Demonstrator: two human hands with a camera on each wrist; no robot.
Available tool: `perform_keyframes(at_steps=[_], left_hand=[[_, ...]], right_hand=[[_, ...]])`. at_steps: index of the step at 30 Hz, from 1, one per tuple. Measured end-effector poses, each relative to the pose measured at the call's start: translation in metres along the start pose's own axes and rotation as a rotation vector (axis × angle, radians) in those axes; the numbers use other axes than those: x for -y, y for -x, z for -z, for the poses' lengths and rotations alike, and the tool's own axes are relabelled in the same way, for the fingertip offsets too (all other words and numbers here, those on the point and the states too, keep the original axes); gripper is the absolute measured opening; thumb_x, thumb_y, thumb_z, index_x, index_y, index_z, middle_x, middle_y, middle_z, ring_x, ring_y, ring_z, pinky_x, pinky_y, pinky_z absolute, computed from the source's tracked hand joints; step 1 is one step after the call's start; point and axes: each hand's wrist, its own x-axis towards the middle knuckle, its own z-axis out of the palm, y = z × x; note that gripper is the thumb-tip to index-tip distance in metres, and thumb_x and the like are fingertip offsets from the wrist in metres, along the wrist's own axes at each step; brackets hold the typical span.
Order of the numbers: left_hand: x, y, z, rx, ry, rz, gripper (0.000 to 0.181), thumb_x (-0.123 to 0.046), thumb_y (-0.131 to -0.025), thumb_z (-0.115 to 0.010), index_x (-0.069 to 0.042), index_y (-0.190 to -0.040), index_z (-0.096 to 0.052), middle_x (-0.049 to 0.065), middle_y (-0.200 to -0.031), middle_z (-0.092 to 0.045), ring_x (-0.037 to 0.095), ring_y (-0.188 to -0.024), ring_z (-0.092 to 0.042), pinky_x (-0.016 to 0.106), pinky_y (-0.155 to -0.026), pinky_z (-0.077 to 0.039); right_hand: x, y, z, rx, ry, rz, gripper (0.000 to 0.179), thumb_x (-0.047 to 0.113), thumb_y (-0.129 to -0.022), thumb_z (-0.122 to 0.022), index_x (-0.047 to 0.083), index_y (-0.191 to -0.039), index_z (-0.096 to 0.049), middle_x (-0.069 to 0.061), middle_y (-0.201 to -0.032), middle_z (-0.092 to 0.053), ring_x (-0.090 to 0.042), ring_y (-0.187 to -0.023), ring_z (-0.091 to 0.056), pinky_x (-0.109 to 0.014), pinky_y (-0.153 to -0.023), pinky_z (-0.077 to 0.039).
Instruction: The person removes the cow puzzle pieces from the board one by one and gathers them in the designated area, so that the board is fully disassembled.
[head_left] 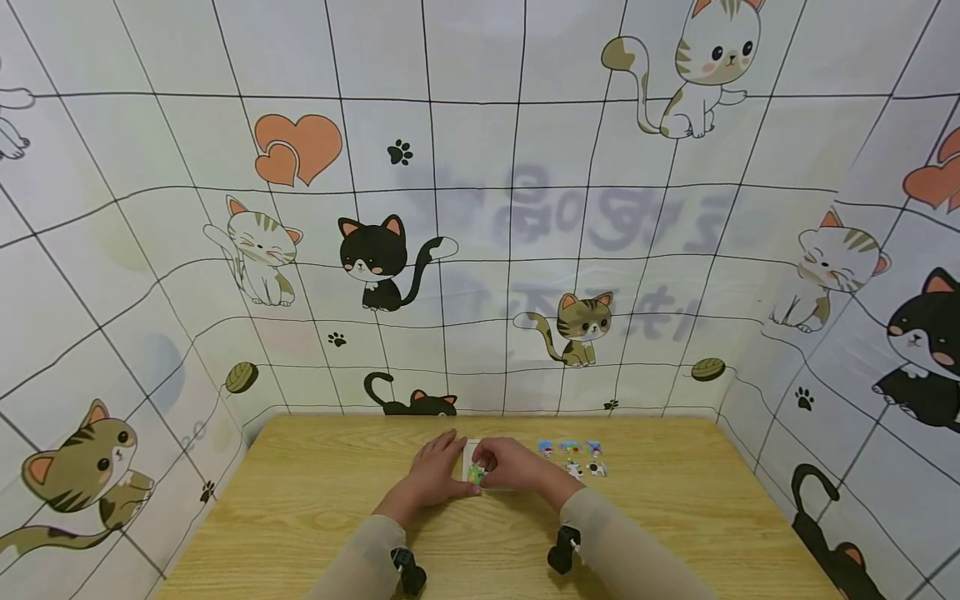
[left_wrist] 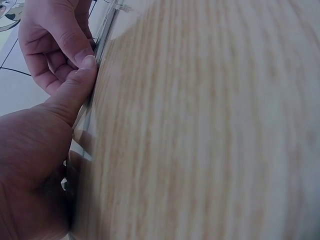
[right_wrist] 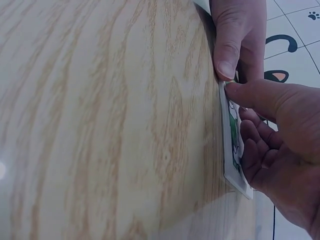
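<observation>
The grip of the right hand (head_left: 513, 463) was curled in over the board (head_left: 469, 452), thumb and fingertips gathered beside a green patch of picture (head_left: 476, 473); whether they pinched a loose piece or only pressed on the board, I could not tell. Taking twelve o'clock in the head view as straight away from the person, the board sat on the desk (head_left: 300, 508) at about nine o'clock from the middle of that hand, its right part hidden underneath. The left hand (head_left: 437, 472) bounded it on the other side: the fingers lay fairly straight toward one o'clock along the left edge, and the thumb reached out toward four, to the near left corner. In the right wrist view the two thumbs met, or nearly did, at that corner. The side edge ran roughly from six to twelve, though the covered part left the long axis unclear. The loose pieces (head_left: 569, 447) lay toward three o'clock, three in a far row and two in a nearer one, apart from both hands. The right was clearly the nearer, so any reach for them seemed to suit that hand.
</observation>
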Motion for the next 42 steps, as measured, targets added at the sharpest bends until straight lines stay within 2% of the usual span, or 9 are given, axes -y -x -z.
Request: perform_keyframes(at_steps=[11,21,29,34,42], left_hand=[[0.002,-0.002,-0.002,0.007,-0.006,0.011,0.104,-0.073,-0.081,-0.069,-0.012,-0.158,-0.036,0.018,-0.164,-0.026,0.042,-0.15,-0.024,0.067,-0.114,-0.023],[0.002,-0.002,-0.003,0.011,0.004,0.013,0.103,-0.072,-0.081,-0.07,-0.012,-0.158,-0.037,0.018,-0.164,-0.026,0.043,-0.15,-0.024,0.068,-0.114,-0.022],[0.002,-0.002,-0.006,0.002,0.007,0.011,0.104,-0.072,-0.081,-0.071,-0.01,-0.157,-0.038,0.019,-0.164,-0.026,0.044,-0.149,-0.024,0.069,-0.114,-0.021],[-0.003,0.0,-0.001,0.012,0.015,0.025,0.103,-0.07,-0.08,-0.073,-0.011,-0.158,-0.038,0.018,-0.164,-0.026,0.043,-0.149,-0.024,0.068,-0.115,-0.021],[-0.008,0.003,0.005,0.012,0.041,0.034,0.101,-0.064,-0.081,-0.076,-0.009,-0.157,-0.038,0.02,-0.164,-0.026,0.044,-0.149,-0.023,0.067,-0.116,-0.019]], right_hand=[[-0.003,0.0,0.001,0.001,0.015,-0.021,0.031,0.012,-0.085,-0.082,0.011,-0.112,-0.066,0.0,-0.099,-0.067,-0.007,-0.086,-0.061,-0.025,-0.077,-0.053],[-0.007,0.003,-0.001,-0.018,0.041,-0.007,0.031,0.011,-0.089,-0.077,0.01,-0.118,-0.067,0.001,-0.102,-0.068,-0.005,-0.085,-0.061,-0.026,-0.076,-0.053],[-0.013,0.018,-0.004,-0.069,-0.011,0.006,0.035,0.014,-0.091,-0.075,0.009,-0.125,-0.068,0.003,-0.101,-0.067,-0.005,-0.082,-0.062,-0.026,-0.073,-0.054],[-0.009,0.03,0.001,-0.099,-0.025,0.032,0.035,0.013,-0.093,-0.073,0.006,-0.127,-0.066,-0.001,-0.105,-0.067,-0.01,-0.083,-0.062,-0.028,-0.071,-0.054],[-0.008,0.046,0.01,-0.099,-0.01,0.031,0.035,0.013,-0.094,-0.072,0.006,-0.128,-0.066,-0.003,-0.107,-0.066,-0.011,-0.083,-0.059,-0.027,-0.069,-0.052]])
